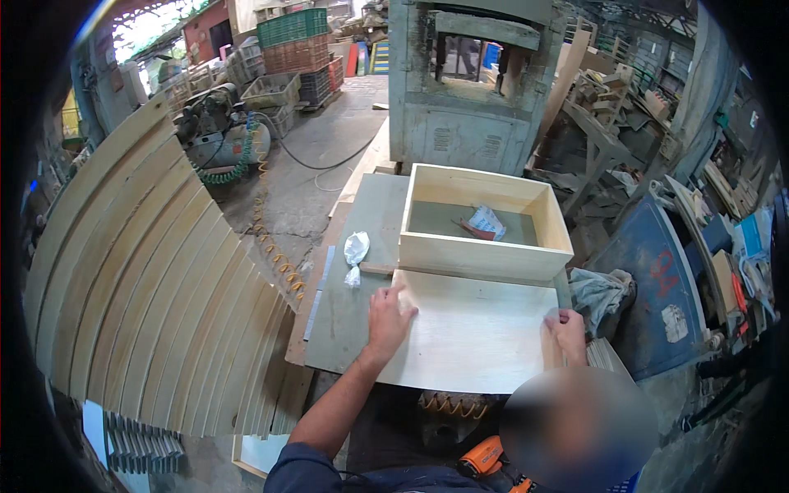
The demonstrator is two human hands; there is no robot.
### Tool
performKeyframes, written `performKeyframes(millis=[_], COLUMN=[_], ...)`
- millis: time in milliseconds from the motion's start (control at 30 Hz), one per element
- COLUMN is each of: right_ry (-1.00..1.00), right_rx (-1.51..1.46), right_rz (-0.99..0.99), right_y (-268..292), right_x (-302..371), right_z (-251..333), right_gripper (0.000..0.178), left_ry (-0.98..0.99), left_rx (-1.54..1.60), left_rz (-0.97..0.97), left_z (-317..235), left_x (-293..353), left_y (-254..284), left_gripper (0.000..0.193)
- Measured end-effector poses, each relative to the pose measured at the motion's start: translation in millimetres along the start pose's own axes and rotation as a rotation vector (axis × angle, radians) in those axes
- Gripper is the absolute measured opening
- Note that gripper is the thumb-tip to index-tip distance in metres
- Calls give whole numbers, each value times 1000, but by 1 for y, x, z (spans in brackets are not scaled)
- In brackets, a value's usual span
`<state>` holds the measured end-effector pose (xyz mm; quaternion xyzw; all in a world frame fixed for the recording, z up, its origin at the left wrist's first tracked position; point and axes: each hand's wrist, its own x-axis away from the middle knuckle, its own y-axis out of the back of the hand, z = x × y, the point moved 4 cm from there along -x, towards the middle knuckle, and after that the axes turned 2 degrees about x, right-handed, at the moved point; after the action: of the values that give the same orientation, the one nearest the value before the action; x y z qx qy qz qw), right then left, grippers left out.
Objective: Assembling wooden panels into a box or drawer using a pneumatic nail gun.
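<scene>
A thin, pale plywood panel lies flat in front of me, its far edge against the near wall of an open wooden box frame. My left hand is closed on the panel's left edge near its far corner, thumb on top. At the opposite edge, my right hand pinches the panel between bent fingers and thumb. Within the frame rests a small blue-and-white packet. A white-wrapped bundle sits left of the frame, next to a short wooden stick.
Long wooden boards stand stacked at my left. An orange power tool is at the lower edge. Behind the grey-green worktable rises a large grey machine. An air compressor with coiled hoses stands far left; a blue panel leans right.
</scene>
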<state>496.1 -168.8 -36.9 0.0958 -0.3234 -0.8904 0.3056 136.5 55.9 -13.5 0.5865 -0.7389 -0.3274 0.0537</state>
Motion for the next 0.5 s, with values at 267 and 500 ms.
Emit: performKeyframes(millis=[267, 500], right_ry=[88, 139], right_rx=[-43, -244], right_rz=[-45, -109], right_y=[14, 2], right_x=[1, 17], right_z=[-11, 3], right_gripper=[30, 20], left_ry=[253, 254], left_rx=[516, 443], left_rz=[8, -80], left_z=[70, 61], left_x=[-19, -12], left_y=[-30, -23], left_gripper=[29, 32])
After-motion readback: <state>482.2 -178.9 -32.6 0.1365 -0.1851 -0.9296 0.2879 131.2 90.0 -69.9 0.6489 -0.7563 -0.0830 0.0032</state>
